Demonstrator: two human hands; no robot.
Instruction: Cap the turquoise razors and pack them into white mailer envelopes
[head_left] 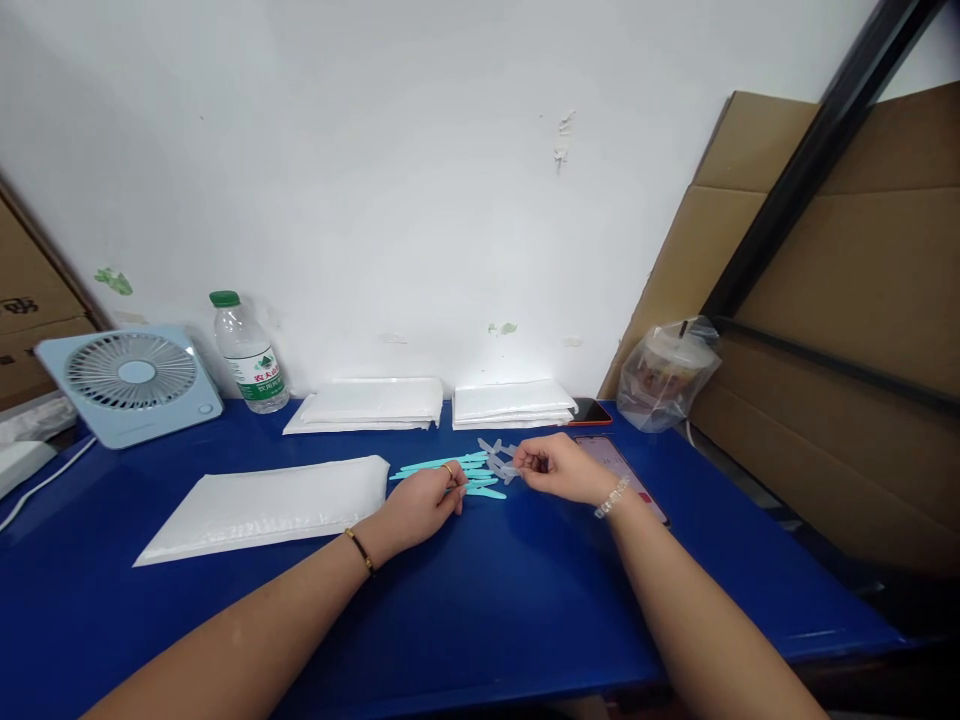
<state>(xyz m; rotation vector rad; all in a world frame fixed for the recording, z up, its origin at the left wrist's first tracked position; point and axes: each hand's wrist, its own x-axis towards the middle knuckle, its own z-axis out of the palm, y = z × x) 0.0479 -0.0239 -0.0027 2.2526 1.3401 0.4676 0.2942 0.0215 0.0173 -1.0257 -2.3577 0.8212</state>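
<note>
Several slim turquoise plastic sticks [489, 493] with flattened ends lie in a loose pile on the blue table. Bent over the pile's near side is my left hand [426, 500], its fingers pressed together; whether a stick is between them is hidden. Just right of the pile, several small clear plastic spatulas [493, 462] lie scattered across one another. My right hand [559, 468] is closed in a pinch at their right edge, with the end of a clear spatula at its fingertips.
A padded white mailer [277, 505] lies left of my left hand. Two stacks of white mailers [367, 402] [514, 402] rest by the wall. A phone [626, 470] is partly under my right wrist. A fan [135, 380], water bottle [251, 360] and bagged cup [667, 375] stand farther out.
</note>
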